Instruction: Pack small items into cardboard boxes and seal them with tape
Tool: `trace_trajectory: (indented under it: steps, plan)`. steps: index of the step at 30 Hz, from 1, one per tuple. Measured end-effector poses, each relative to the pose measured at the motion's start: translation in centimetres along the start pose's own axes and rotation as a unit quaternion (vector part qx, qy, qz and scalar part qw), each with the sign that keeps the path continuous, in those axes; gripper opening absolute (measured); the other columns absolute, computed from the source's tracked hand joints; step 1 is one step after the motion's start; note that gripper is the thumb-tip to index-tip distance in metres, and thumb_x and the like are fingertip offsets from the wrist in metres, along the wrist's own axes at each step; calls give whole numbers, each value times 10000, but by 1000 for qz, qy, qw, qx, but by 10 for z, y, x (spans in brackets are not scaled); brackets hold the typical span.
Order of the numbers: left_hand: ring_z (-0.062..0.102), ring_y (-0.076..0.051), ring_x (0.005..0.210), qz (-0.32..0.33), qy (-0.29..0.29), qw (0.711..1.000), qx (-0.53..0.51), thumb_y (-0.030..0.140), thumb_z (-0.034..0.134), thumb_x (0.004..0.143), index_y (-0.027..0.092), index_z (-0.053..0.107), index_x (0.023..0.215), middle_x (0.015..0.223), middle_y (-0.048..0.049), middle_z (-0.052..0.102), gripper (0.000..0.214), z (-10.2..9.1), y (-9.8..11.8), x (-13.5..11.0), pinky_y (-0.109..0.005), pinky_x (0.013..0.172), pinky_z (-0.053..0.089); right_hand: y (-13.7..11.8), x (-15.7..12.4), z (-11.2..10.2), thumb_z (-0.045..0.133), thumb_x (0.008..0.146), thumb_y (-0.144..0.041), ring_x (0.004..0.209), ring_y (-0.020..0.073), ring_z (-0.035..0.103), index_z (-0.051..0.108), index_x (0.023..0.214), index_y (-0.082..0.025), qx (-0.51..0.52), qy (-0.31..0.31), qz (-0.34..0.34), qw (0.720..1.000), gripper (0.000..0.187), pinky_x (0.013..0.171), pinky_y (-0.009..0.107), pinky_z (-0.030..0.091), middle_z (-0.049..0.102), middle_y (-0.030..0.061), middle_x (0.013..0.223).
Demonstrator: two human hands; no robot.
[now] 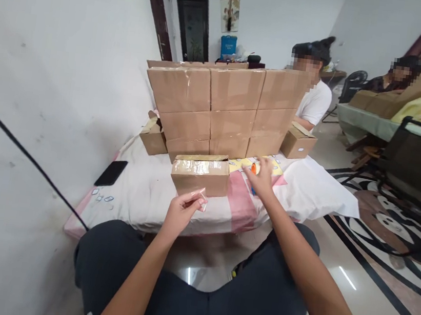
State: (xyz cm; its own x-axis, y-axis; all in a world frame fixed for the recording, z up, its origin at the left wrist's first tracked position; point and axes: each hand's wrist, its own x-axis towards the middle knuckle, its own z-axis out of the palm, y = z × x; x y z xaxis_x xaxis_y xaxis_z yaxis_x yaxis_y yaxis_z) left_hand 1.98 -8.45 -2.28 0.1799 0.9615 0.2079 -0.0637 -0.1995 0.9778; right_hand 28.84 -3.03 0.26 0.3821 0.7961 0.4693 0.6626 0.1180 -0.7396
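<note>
While the table (144, 192) is carrying everything at twelve o'clock from the seated person, its white and pink cloth is forming soft wrinkles, and a pull on these folds could be shifting what is standing above. The tall stack of cartons (238, 91) is presenting, in my judgement, the largest danger: a knock at its base could be making it lean, because I am seeing nothing that is bracing its front. Its flat brown cardboard is making an almost regular grid, with glossy tape reflecting light.

Also at twelve o'clock, the single carton (199, 181) is sitting just before the stack. Its tape is looking shiny and uneven along the upper edge; if it is adhering badly, the top could be opening.

At one o'clock, the right hand (265, 176) is curving, thumb and fingers spread, about an orange-ringed round object (254, 168); I cannot tell whether it is gripping or only reaching. Between eleven and twelve, the left hand (181, 210) is pinching a clear film piece (204, 204). Being thin and smooth, this piece could be folding over or slipping from the fingertips.
</note>
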Motion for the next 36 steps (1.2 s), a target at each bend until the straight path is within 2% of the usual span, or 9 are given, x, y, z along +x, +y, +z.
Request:
trace_trajectory:
  steps: [3, 6, 19, 22, 25, 28, 30, 33, 36]
  plan:
    - [714, -176, 705, 7, -26, 1000, -4, 434, 757, 781, 157, 741, 1140, 866, -41, 775, 455, -4, 4, -2, -349, 707, 627, -54, -39, 8, 687, 850, -409, 1024, 220, 612, 713, 1064, -187, 131, -234, -133, 954, 309, 922, 368, 467, 679, 85, 1114]
    - [708, -173, 696, 20, -52, 998, 13, 404, 736, 808, 160, 771, 1029, 897, -54, 773, 331, -7, 8, -6, -341, 736, 610, -95, -66, 18, 676, 838, -335, 850, 172, 634, 702, 960, -162, 186, -318, -107, 924, 213, 764, 295, 487, 707, 48, 922]
    - [540, -75, 459, -104, -66, 992, 33, 349, 709, 797, 155, 649, 1294, 828, -40, 761, 538, -24, 10, -7, -224, 470, 462, -114, -64, 20, 489, 852, -75, 725, 158, 552, 556, 825, -187, 58, -316, -249, 914, 133, 675, 283, 412, 615, 20, 790]
    - [422, -69, 383, -153, -13, 986, 58, 410, 705, 803, 139, 429, 1477, 743, -18, 742, 776, -29, 17, -4, -218, 389, 374, -114, -34, 9, 507, 879, -116, 751, 165, 561, 553, 833, -201, 108, -221, -259, 934, 107, 703, 297, 429, 616, 21, 806]
    - [547, -121, 488, -88, 30, 983, 156, 448, 641, 860, 160, 543, 1354, 731, -20, 735, 580, -37, 23, 9, -262, 513, 477, -115, 9, -7, 579, 899, -206, 752, 158, 557, 557, 846, -207, 158, -127, -222, 954, 57, 704, 300, 432, 603, 14, 815]
    - [690, -223, 1019, 70, 41, 940, 332, 386, 607, 898, 210, 606, 1283, 1135, -84, 742, 424, -44, 29, 40, -363, 919, 526, -119, 44, -11, 687, 869, -307, 731, 140, 545, 545, 841, -213, 197, -176, -197, 944, 173, 685, 290, 432, 578, -2, 793]
    - [504, -281, 1365, 148, -6, 877, 456, 374, 651, 876, 221, 488, 1430, 1441, -113, 582, 597, -47, 29, 67, -457, 1158, 354, -120, 58, -1, 748, 832, -365, 744, 136, 557, 525, 880, -224, 236, -245, -189, 921, 268, 694, 286, 448, 576, -13, 791]
    - [370, -305, 1472, 145, -116, 802, 568, 413, 707, 845, 217, 204, 1582, 1531, -149, 482, 913, -52, 20, 100, -575, 1235, 123, -113, 69, 28, 781, 800, -378, 751, 135, 580, 496, 971, -237, 271, -348, -162, 882, 361, 698, 284, 463, 598, -26, 799]
    - [455, -289, 1419, 136, -136, 785, 589, 406, 699, 861, 178, 99, 1598, 1468, -172, 548, 977, -55, 6, 112, -554, 1228, 164, -97, 77, 62, 743, 809, -310, 731, 131, 577, 485, 1005, -231, 268, -420, -137, 856, 334, 679, 273, 447, 614, -27, 801]
